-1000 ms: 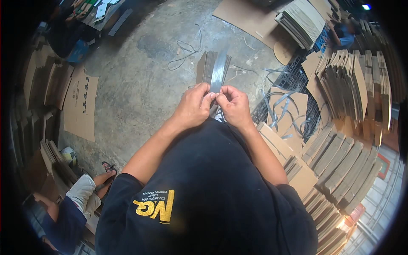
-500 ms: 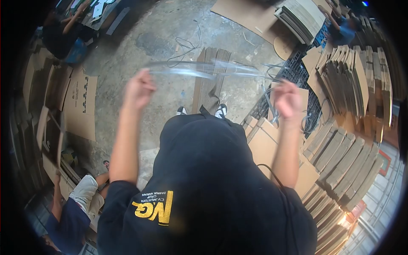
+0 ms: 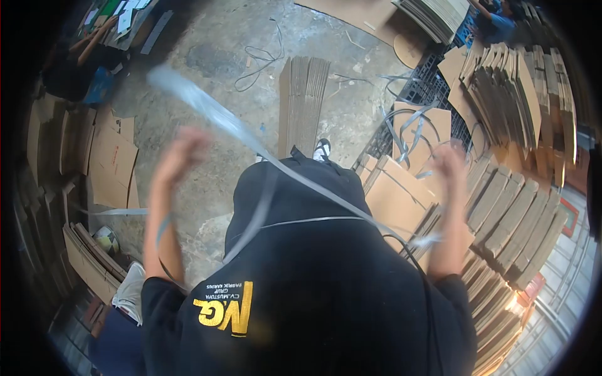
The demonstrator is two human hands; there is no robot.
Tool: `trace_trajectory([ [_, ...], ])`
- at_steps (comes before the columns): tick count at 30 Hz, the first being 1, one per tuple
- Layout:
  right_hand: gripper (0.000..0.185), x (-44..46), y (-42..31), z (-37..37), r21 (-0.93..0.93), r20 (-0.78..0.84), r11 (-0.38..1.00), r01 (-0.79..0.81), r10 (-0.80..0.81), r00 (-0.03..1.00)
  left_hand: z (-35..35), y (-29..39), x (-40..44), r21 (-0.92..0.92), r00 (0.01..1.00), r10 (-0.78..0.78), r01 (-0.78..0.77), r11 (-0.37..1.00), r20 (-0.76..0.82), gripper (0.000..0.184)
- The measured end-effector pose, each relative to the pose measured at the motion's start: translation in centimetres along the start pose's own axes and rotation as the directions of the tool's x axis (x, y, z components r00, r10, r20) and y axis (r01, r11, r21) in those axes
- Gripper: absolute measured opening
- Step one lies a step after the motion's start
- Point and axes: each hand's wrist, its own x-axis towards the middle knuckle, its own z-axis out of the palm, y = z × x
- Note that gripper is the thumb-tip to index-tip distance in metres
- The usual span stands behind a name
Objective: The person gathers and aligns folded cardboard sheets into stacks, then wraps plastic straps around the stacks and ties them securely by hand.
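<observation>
Loose grey plastic strapping (image 3: 295,174) swings through the air in front of my body, one blurred end up at the left and the other low at the right. A further band crosses my shirt, and a loop hangs about my left forearm. My left hand (image 3: 183,155) is raised at the left of the strapping, its fingers smeared by motion. On the other side, my right hand (image 3: 450,161) is also blurred, above the strap's lower end. Whether either hand grips the strapping cannot be made out. A bundle of folded cardboard (image 3: 302,103) lies on the floor by my shoes.
Cardboard stacks (image 3: 501,219) line the right side, beside a black pallet (image 3: 433,78) and tangled strapping (image 3: 411,135). More cardboard (image 3: 113,163) stands at the left. A person (image 3: 72,72) works at the upper left, another (image 3: 495,25) at the upper right.
My hands have moved apart. The strapping, earlier stretched roughly level between them over the bundle, now slants across my front, with bands over my shirt and left arm.
</observation>
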Motion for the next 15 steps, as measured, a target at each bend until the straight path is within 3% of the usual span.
trace_trajectory([
  [1,0.055,-2.2,-7.2,12.8,0.061,0.170,0.927,-0.370,0.356,0.919,4.8,-0.1,0.2,0.084,0.915,-0.159,0.137,0.987,0.372,0.061],
  [2,0.075,-3.7,-6.8,18.1,0.150,0.426,0.857,-0.493,0.393,0.814,8.8,0.7,-0.9,0.084,0.885,-0.171,0.149,0.985,0.433,0.074],
  [3,0.085,-5.2,-8.4,21.4,0.214,0.608,0.752,-0.624,0.398,0.688,10.8,1.8,-2.2,0.086,0.853,-0.185,0.164,0.983,0.488,0.088],
  [5,0.094,-7.3,-9.7,23.1,0.167,0.715,0.851,-0.498,0.243,0.655,9.1,3.1,-3.8,0.253,0.829,-0.243,0.127,0.959,0.503,0.104],
  [7,0.086,-8.6,-12.5,21.2,0.127,0.774,0.854,-0.504,0.233,0.589,6.7,4.8,-6.0,0.097,0.723,-0.269,0.271,0.958,0.636,0.114],
  [8,0.082,-9.2,-14.0,20.2,0.114,0.798,0.858,-0.502,0.222,0.561,5.5,4.8,-6.3,0.137,0.707,-0.325,0.310,0.941,0.629,0.114],
  [9,0.072,-10.2,-15.7,19.7,0.012,0.814,0.921,-0.390,0.217,0.539,4.4,4.6,-6.5,0.174,0.688,-0.376,0.347,0.921,0.620,0.115],
  [12,0.032,-11.4,-18.1,18.4,-0.244,0.812,0.966,-0.088,0.253,0.526,2.4,3.4,-6.8,-0.009,0.566,-0.254,0.420,0.908,0.784,0.117],
  [15,0.024,-10.9,-18.4,15.4,-0.167,0.742,0.945,-0.280,0.308,0.595,1.6,2.8,-6.8,-0.261,0.514,0.012,0.415,0.871,0.858,0.114],
])
